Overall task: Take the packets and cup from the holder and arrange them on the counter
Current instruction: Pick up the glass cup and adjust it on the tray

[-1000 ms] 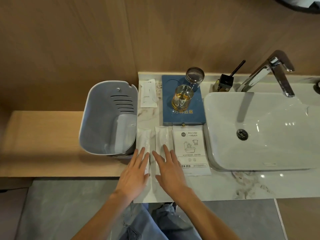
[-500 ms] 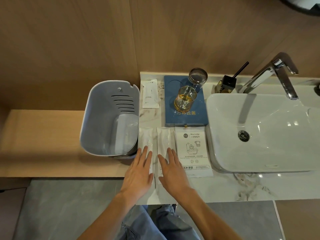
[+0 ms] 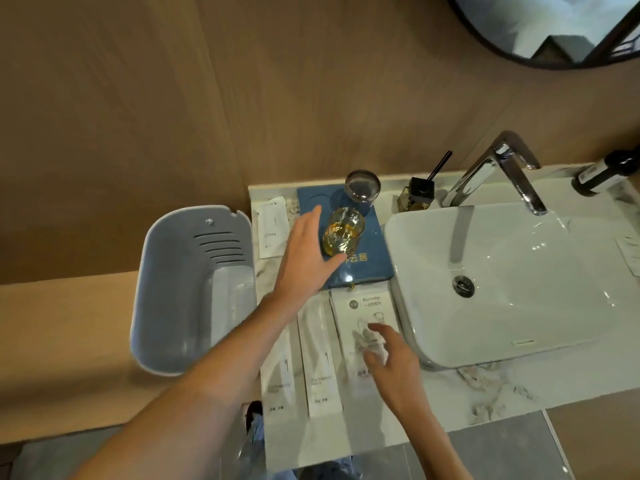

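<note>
An amber glass cup (image 3: 344, 235) stands on a blue holder tray (image 3: 372, 268) at the back of the marble counter (image 3: 519, 386). My left hand (image 3: 304, 258) is open around the cup's left side, thumb under it, not closed. A second, clear glass (image 3: 362, 187) stands behind. Two long white packets (image 3: 318, 355) lie side by side near the front edge, the left one (image 3: 280, 375) partly under my forearm. A wider white packet (image 3: 374, 310) lies to their right, with my right hand (image 3: 391, 362) open over its lower half. A comb packet (image 3: 273, 225) lies left of the tray.
A grey plastic basket (image 3: 180, 289) sits left of the counter on a wooden ledge. A white basin (image 3: 502, 282) with a chrome tap (image 3: 502, 168) fills the right side. A black diffuser bottle (image 3: 417, 195) stands behind the basin, a dark bottle (image 3: 602, 174) at the far right.
My left hand has left the long packets and reached forward to the amber cup. My right hand has shifted right onto the wide packet. The view has moved closer.
</note>
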Demonstrator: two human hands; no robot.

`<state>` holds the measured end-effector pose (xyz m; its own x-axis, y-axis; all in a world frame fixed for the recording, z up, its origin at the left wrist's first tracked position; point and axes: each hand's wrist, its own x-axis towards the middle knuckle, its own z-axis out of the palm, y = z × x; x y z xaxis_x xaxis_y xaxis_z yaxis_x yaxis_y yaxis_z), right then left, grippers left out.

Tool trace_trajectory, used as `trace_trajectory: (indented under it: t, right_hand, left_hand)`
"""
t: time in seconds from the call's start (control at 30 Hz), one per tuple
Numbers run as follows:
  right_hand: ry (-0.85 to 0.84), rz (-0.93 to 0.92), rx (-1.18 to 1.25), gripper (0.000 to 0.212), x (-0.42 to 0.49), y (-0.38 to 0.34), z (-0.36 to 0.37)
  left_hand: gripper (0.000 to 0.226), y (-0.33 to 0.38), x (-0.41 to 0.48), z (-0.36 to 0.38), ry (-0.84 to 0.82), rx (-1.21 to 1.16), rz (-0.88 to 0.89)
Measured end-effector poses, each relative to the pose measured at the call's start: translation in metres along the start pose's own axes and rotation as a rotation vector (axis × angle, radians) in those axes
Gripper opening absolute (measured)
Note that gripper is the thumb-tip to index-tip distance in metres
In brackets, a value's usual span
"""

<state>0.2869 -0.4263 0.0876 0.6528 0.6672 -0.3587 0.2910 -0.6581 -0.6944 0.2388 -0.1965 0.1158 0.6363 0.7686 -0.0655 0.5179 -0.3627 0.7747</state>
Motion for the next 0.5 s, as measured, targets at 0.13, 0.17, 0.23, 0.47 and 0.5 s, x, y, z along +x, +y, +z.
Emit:
trace_trajectory:
  t: [0.13,0.17,0.23,0.47,0.5]
  right_hand:
    - [0.064,0.213,0.252,0.031,-0.004,0.015,-0.012]
    - [0.088,0.265,0.313,0.026,-0.004,0.015,-0.014]
    - [0.131,0.332,0.423,0.022,-0.001,0.011,-0.018]
    - [-0.016,0.577,1.245,0.044,0.057,-0.057,-0.023]
    - [-0.077,0.603,1.295,0.049,0.067,-0.069,-0.023]
  left_hand:
    - [0.114,0.021,0.058,0.012,-0.157,0.214,0.117]
    - [0.110,0.021,0.065,0.016,-0.167,0.266,0.144]
    - [0.099,0.019,0.071,0.019,-0.156,0.311,0.192]
    - [0.082,0.006,0.042,-0.019,-0.182,-0.130,0.198]
    - [0.077,0.004,0.034,-0.026,-0.197,-0.184,0.218]
